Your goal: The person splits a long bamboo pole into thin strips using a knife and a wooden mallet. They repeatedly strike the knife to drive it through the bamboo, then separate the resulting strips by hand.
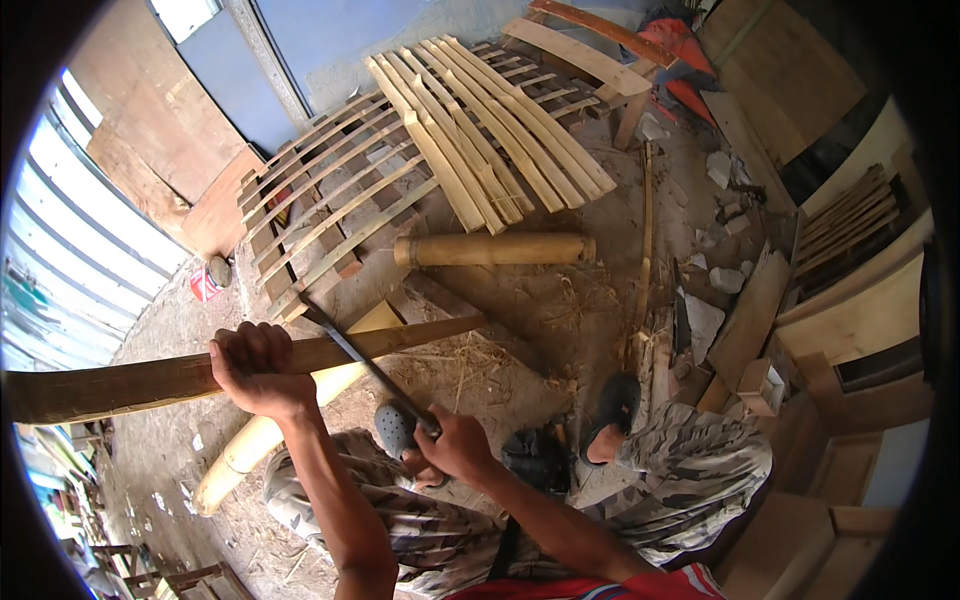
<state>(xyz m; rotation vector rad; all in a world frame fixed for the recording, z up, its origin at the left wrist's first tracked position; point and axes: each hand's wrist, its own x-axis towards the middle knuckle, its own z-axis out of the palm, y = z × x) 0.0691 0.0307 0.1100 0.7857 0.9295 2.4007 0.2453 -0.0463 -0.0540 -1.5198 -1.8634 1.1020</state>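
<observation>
On the person's side of the slatted frame [352, 250], a dark plank [130, 391] runs left to right, its broad end leftward, its tapered end rightward. The left hand [258, 368] has its fingers curled, apparently clamped on it. Below, a bamboo pole [240, 455] slants up toward the frame. The right hand's [460, 447] fingers clamp a dark bar-like tool [375, 372] pointing to the frame's near corner. Strips [540, 130] atop the frame look already split; the pole and the bamboo section [490, 250] near the frame's right seem left whole.
</observation>
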